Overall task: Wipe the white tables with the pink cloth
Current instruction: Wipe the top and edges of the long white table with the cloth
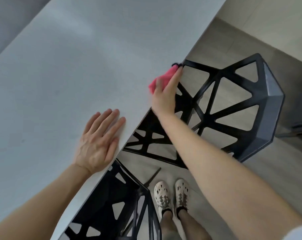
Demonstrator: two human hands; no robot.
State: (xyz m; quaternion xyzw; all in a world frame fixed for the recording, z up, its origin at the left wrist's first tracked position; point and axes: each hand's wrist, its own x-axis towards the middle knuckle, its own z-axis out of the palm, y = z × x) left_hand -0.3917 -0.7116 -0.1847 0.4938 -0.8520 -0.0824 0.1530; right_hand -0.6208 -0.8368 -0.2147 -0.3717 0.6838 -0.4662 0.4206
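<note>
Both forearms reach out from under the camera, and the right hand [165, 94] is the working one: it presses a bunched pink cloth [161, 80] onto the white table [68, 70], right at the table's edge, at about two o'clock from the middle of the view. Its fingers lie over the cloth with the palm bearing down. A small dark loop or tag pokes out at the cloth's far end.

At about eight o'clock from the cloth, the left hand [98, 144] lies flat on the tabletop near the same edge, fingers spread, holding nothing; it looks like a brace while she or he leans.

How much is done is hard to judge. Nothing on the top shows wet streaks or dirt that I can make out, only soft reflections, so the wiped and unwiped parts cannot be told apart. My guess is that the edge strip is in hand now, and the broad area toward ten and eleven o'clock may yet need passes. Other tables are out of view.

Beside the table, at three o'clock, stands a black chair [233, 108] with an open triangular lattice; a second chair [112, 201] is tucked in at six o'clock. Pale shoes [171, 194] stand on a light floor [242, 42].
</note>
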